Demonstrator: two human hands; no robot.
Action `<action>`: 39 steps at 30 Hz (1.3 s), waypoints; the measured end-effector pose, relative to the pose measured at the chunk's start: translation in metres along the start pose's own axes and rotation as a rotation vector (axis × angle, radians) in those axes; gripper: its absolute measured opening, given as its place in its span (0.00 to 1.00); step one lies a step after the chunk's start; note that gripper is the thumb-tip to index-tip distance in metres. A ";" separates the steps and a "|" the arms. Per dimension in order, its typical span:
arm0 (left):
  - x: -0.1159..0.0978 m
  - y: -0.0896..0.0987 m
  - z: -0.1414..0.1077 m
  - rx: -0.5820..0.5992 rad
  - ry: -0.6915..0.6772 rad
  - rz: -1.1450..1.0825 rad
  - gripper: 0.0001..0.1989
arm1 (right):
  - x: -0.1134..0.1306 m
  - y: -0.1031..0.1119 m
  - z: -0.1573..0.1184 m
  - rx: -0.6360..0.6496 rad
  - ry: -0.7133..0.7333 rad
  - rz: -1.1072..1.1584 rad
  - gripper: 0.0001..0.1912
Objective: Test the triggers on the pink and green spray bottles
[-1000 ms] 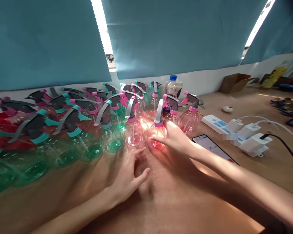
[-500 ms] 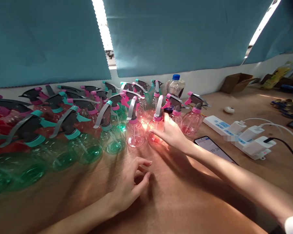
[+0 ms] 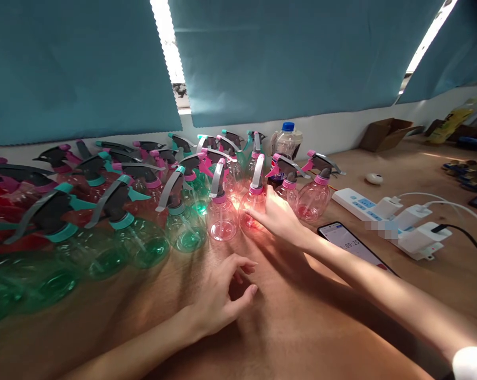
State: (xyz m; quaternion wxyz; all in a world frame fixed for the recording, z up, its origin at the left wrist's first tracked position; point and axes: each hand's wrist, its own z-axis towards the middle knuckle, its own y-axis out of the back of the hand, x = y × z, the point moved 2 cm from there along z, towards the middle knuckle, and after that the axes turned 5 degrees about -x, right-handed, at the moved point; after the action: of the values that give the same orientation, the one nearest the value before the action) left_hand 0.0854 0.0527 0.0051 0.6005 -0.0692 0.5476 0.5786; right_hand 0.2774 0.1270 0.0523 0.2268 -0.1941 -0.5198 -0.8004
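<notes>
My right hand (image 3: 280, 215) is closed around the side of a clear pink spray bottle (image 3: 251, 203) with a pink collar and a grey trigger; the bottle stands upright at the front of a crowd of bottles. Its far fingers are hidden behind the bottle. Over the table in front, my left hand (image 3: 227, 293) is held palm inward with thumb and fingers apart and nothing between them. Just left of the gripped bottle stands another pink spray bottle (image 3: 222, 219), and beyond it a green spray bottle (image 3: 186, 229). Two more pink bottles, one of them (image 3: 313, 198), stand to the right.
Several green and pink spray bottles crowd the left and back. To the right lie a phone (image 3: 353, 245) showing a timer and a white power strip (image 3: 359, 203) with plugged chargers. A blue-capped bottle (image 3: 289, 140), a white earbud case (image 3: 374, 179) and a cardboard box (image 3: 384, 134) are farther back.
My left hand has moved slightly right. My right hand stays on the pink spray bottle, which has hardly moved. The view has shifted a little.
</notes>
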 end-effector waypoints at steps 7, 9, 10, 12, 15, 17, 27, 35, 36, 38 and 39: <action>-0.001 -0.002 0.004 0.051 0.042 -0.008 0.13 | 0.003 0.003 -0.010 -0.100 0.032 0.049 0.38; -0.001 -0.001 0.005 0.061 0.061 -0.018 0.13 | 0.002 0.010 -0.018 -0.165 0.064 0.088 0.38; -0.001 -0.001 0.005 0.064 0.068 -0.021 0.13 | 0.000 0.016 -0.022 -0.183 0.066 0.120 0.36; -0.003 -0.001 0.007 0.066 0.076 -0.022 0.12 | -0.004 0.029 -0.032 -0.195 0.055 0.213 0.28; -0.005 -0.003 0.013 0.070 0.096 -0.010 0.12 | -0.018 0.049 -0.045 -0.198 0.010 0.316 0.15; -0.007 -0.008 0.021 0.083 0.125 -0.016 0.11 | -0.030 0.061 -0.049 -0.256 -0.036 0.308 0.13; 0.002 -0.048 0.065 0.033 0.096 -0.106 0.09 | -0.068 0.058 -0.020 -0.278 -0.138 0.223 0.23; -0.002 -0.066 0.088 0.021 0.079 -0.086 0.08 | -0.065 0.031 0.006 -0.290 -0.182 0.185 0.23; -0.002 -0.067 0.089 0.020 0.080 -0.084 0.07 | -0.066 0.030 0.008 -0.286 -0.190 0.180 0.22; -0.001 -0.068 0.090 0.016 0.082 -0.081 0.07 | -0.067 0.029 0.010 -0.277 -0.199 0.168 0.22; 0.000 -0.068 0.090 0.012 0.082 -0.081 0.07 | -0.068 0.030 0.010 -0.272 -0.200 0.161 0.22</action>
State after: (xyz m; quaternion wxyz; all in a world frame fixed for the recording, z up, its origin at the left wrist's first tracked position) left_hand 0.1897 0.0953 0.0029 0.6009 -0.1113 0.5721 0.5471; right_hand 0.3505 0.1370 0.0414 0.2090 -0.3427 -0.4097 -0.8191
